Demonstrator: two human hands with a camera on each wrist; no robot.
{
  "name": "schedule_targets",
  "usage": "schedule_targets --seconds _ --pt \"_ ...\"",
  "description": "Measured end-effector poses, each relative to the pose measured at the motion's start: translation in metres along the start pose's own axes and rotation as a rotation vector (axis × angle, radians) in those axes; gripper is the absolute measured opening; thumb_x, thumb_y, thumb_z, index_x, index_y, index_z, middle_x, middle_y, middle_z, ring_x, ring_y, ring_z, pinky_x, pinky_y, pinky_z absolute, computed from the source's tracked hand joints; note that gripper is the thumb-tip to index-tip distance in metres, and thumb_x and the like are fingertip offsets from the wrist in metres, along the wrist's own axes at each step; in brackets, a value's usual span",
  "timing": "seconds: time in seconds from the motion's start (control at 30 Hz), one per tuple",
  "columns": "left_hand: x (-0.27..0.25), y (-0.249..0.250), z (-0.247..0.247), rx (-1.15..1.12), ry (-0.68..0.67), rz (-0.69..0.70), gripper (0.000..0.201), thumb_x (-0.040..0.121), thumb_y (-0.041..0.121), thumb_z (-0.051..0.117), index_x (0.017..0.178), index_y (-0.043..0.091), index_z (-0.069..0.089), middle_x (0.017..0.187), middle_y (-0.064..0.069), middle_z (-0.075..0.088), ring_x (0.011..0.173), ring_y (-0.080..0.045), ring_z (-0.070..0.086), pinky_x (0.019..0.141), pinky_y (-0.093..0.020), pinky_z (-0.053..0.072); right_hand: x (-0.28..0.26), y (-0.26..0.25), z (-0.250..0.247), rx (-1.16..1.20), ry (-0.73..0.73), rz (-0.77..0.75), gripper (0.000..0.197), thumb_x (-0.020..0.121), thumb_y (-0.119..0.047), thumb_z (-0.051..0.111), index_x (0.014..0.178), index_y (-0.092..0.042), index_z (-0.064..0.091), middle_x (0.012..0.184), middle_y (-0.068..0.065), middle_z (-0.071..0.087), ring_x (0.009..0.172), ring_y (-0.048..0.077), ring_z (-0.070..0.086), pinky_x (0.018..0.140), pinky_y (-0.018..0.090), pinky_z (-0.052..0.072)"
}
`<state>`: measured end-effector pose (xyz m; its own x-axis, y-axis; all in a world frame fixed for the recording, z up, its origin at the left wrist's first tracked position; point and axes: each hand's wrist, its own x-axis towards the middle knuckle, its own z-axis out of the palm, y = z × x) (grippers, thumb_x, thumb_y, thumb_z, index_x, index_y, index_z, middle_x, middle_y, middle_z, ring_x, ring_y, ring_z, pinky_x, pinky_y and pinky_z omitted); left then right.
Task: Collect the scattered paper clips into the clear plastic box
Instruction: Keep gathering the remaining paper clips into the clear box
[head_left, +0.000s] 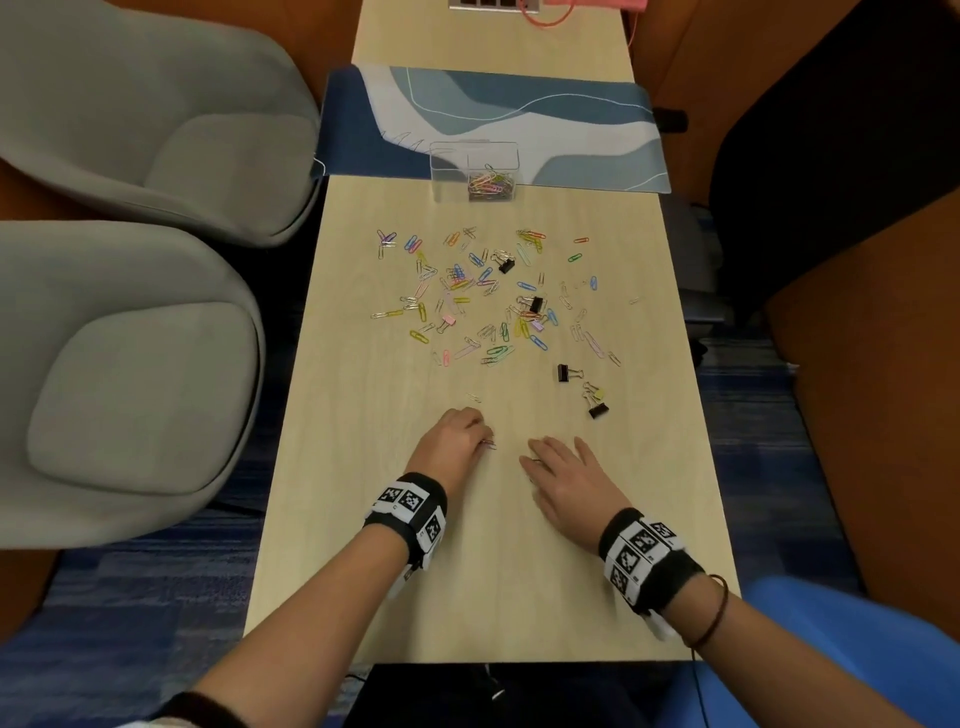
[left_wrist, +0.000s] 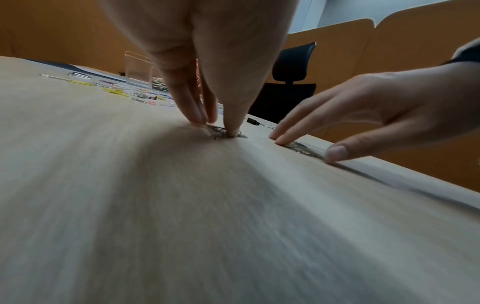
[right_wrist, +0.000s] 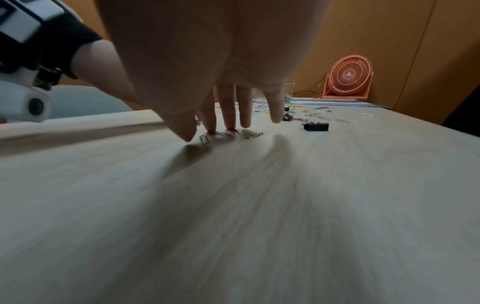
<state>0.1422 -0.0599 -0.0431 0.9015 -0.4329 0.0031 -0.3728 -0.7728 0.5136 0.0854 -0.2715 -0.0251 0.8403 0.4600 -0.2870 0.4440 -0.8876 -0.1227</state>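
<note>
- My left hand (head_left: 453, 441) is knuckles-up on the wooden surface (head_left: 467, 571); its fingers (left_wrist: 192, 107) and thumb are bunched down together, their tips pinching a small cluster of silver paper clips (left_wrist: 221, 131) against the wood.
- My right hand (head_left: 563, 480) lies just to the right of the left, palm down, fingers (right_wrist: 228, 111) straight and slightly spread. The index and middle tips press on a few loose silver clips (right_wrist: 226, 134); the little finger is lifted clear of the wood. Nothing is gripped.
- One stray silver clip (head_left: 474, 398) lies just beyond my left fingertips.
- Main scatter of coloured paper clips (head_left: 483, 296) sits well beyond both sets of fingers, mid-surface.
- Black binder clips are mixed in: one (head_left: 563, 373) and another (head_left: 597, 410) lie ahead and to the right of my right fingers, two more deeper in the scatter.
- Clear plastic box (head_left: 475, 171) stands upright beyond the scatter, at the near edge of a blue patterned mat (head_left: 571, 130); a heap of coloured clips fills its right-hand part.
- An orange desk fan (right_wrist: 349, 77) stands far past the box.
</note>
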Motion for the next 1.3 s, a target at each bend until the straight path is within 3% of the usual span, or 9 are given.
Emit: schedule_targets --seconds 0.17,0.3,0.47,0.67,0.8,0.87,0.97,1.03,1.3 --pt "-0.008 0.012 0.000 0.083 -0.066 -0.091 0.042 0.087 0.015 0.064 0.128 0.019 0.057 0.117 -0.014 0.050 0.095 -0.029 0.050 0.064 -0.037 0.054 -0.008 -0.004 0.011 0.026 -0.069 0.071 0.053 0.081 -0.021 0.072 0.130 -0.013 0.055 0.135 0.019 0.051 0.123 0.039 0.051 0.095 0.048 0.050" --pt "-0.010 0.014 0.011 0.085 -0.095 -0.087 0.021 0.085 0.010 0.068 0.106 0.011 0.067 0.103 -0.013 0.056 0.090 -0.029 0.052 0.058 -0.039 0.054 -0.004 -0.014 0.015 0.041 -0.024 0.122 0.062 0.054 0.012 0.081 0.113 -0.003 0.067 0.117 0.023 0.062 0.110 0.039 0.061 0.076 0.038 0.059" --pt "-0.004 0.013 0.012 0.042 -0.096 -0.120 0.012 0.081 0.003 0.070 0.091 0.007 0.075 0.097 -0.013 0.061 0.085 -0.029 0.057 0.064 -0.036 0.053 0.000 -0.015 0.005 0.002 0.007 0.112 0.060 0.036 0.010 0.088 0.092 -0.001 0.073 0.098 0.020 0.068 0.091 0.032 0.068 0.060 0.030 0.060" --pt "0.006 0.013 0.004 0.001 -0.110 -0.147 0.014 0.088 0.010 0.062 0.092 0.005 0.075 0.098 -0.010 0.062 0.086 -0.027 0.057 0.075 -0.037 0.051 0.007 -0.008 0.001 -0.046 -0.017 0.081 0.029 0.055 0.011 0.078 0.078 -0.004 0.069 0.083 0.011 0.064 0.076 0.026 0.060 0.051 0.031 0.055" --pt "0.015 0.015 0.001 -0.003 -0.132 -0.175 0.009 0.082 0.008 0.063 0.085 0.004 0.071 0.090 -0.011 0.062 0.078 -0.029 0.059 0.069 -0.039 0.052 0.015 -0.006 -0.009 -0.100 -0.069 0.043 0.032 0.040 0.008 0.084 0.056 -0.011 0.064 0.065 0.004 0.056 0.058 0.019 0.054 0.042 0.025 0.045" --pt "0.020 0.017 -0.002 -0.011 -0.141 -0.186 0.008 0.079 0.006 0.063 0.082 0.005 0.070 0.087 -0.011 0.063 0.075 -0.030 0.060 0.068 -0.039 0.052 0.021 -0.012 -0.022 -0.137 -0.090 0.054 0.031 0.041 0.007 0.084 0.056 -0.010 0.063 0.066 0.005 0.057 0.058 0.020 0.055 0.044 0.024 0.043" --pt "0.027 0.019 -0.004 -0.007 -0.171 -0.191 0.010 0.077 0.002 0.061 0.081 0.004 0.069 0.086 -0.011 0.064 0.075 -0.030 0.060 0.069 -0.039 0.052 0.032 -0.018 -0.038 -0.150 -0.248 0.026 0.020 0.082 0.011 0.053 0.094 0.000 0.065 0.100 0.015 0.058 0.090 0.029 0.057 0.068 0.032 0.043" --pt "0.032 0.019 -0.007 0.003 -0.199 -0.198 0.011 0.076 0.001 0.061 0.082 0.004 0.069 0.085 -0.011 0.064 0.076 -0.030 0.061 0.070 -0.039 0.052 0.041 -0.017 -0.042 -0.152 -0.273 0.021 0.028 0.088 0.011 0.043 0.105 -0.001 0.061 0.108 0.016 0.056 0.098 0.031 0.056 0.074 0.034 0.043" --pt "0.052 0.026 -0.023 0.184 -0.307 -0.184 0.008 0.080 0.008 0.059 0.087 0.005 0.062 0.092 -0.012 0.060 0.082 -0.031 0.059 0.070 -0.035 0.046 0.069 0.018 -0.048 0.471 -0.048 0.448 0.011 0.073 -0.006 0.067 0.076 -0.013 0.074 0.079 -0.001 0.071 0.078 0.016 0.065 0.079 0.025 0.054"
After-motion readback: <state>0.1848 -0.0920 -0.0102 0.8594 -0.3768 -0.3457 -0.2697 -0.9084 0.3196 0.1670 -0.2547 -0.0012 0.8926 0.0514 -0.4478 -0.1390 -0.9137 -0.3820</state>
